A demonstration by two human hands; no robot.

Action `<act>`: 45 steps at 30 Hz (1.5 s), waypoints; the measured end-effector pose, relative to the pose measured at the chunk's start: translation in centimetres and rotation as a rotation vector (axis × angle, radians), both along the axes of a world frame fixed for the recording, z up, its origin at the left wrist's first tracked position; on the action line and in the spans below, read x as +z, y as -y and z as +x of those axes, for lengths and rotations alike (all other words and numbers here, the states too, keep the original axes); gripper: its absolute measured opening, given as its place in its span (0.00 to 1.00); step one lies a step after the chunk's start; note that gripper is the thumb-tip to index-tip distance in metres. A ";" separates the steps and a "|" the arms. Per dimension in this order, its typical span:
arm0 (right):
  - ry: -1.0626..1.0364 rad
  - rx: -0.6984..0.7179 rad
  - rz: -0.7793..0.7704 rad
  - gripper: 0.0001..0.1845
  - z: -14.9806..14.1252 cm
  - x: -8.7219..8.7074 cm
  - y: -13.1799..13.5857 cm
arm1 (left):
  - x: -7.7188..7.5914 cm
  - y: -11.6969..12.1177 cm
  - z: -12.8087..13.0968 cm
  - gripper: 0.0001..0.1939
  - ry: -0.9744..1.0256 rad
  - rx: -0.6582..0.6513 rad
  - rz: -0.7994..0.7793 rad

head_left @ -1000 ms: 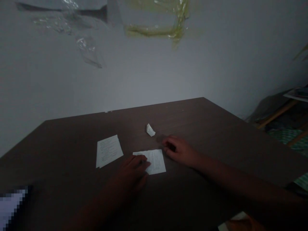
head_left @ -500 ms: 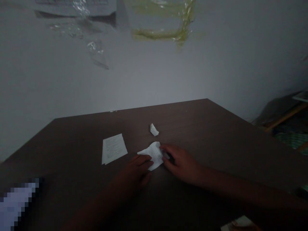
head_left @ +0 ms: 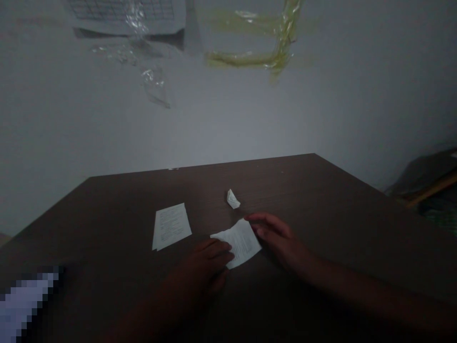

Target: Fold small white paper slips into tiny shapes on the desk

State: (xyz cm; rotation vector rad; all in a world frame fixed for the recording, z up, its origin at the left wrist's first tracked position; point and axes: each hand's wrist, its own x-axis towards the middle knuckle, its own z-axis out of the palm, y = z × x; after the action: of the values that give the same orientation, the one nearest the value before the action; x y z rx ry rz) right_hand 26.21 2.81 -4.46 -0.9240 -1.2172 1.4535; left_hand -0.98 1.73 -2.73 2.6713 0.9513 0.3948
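A creased sheet of printed paper (head_left: 241, 243) lies on the dark table between my hands, its edges slightly curled. My left hand (head_left: 210, 262) rests its fingers over the paper's left side, holding it against the table. At the opposite edge is my right hand (head_left: 278, 238), with its fingers apart and the fingertips at the upper right corner. Just beyond the sheet sits a small crumpled piece of paper (head_left: 233, 199). Two overlapping printed sheets (head_left: 173, 226) lie flat to the left. Shadow hides part of both hands.
The brown table (head_left: 278, 186) meets a pale wall (head_left: 228, 124) at its far edge. Taped paper (head_left: 124, 16) and yellow tape (head_left: 246, 59) are on the wall. A pixelated pale shape (head_left: 24, 300) covers the lower left. Dim items (head_left: 435, 190) stand beyond the table's right side.
The creased sheet is spread flatter and wider. My right hand has moved right along with its edge, its fingers more extended. A pale object at the bottom right has left view.
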 end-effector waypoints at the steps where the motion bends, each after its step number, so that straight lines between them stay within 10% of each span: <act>1: -0.022 -0.037 -0.016 0.23 0.1 -0.1 -0.2 | 0.1 0.1 0.0 0.23 -0.003 0.003 -0.004; 7: 0.130 -0.084 0.130 0.13 0.6 -0.2 -0.5 | 0.3 0.4 -0.1 0.25 0.011 -0.014 -0.015; 17: 0.660 0.230 0.993 0.19 1.1 2.4 0.3 | 1.4 0.6 0.5 0.23 -0.036 -0.058 -0.104; 23: 0.817 0.385 0.911 0.19 1.4 2.1 -0.1 | 1.6 0.4 0.3 0.19 0.014 -0.076 -0.203; 30: 0.880 0.417 0.848 0.18 1.3 2.5 -0.1 | 0.8 -0.6 -0.7 0.12 0.111 0.268 -0.102; 45: 0.994 0.547 0.834 0.24 1.0 3.0 0.3 | 0.8 -0.5 -0.8 0.20 0.050 0.128 -0.013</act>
State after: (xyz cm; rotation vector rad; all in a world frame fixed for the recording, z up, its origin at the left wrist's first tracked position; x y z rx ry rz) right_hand 27.21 2.56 -1.43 -0.7182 -2.6946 0.6189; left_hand -1.83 2.24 -1.91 2.5846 1.1099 0.4785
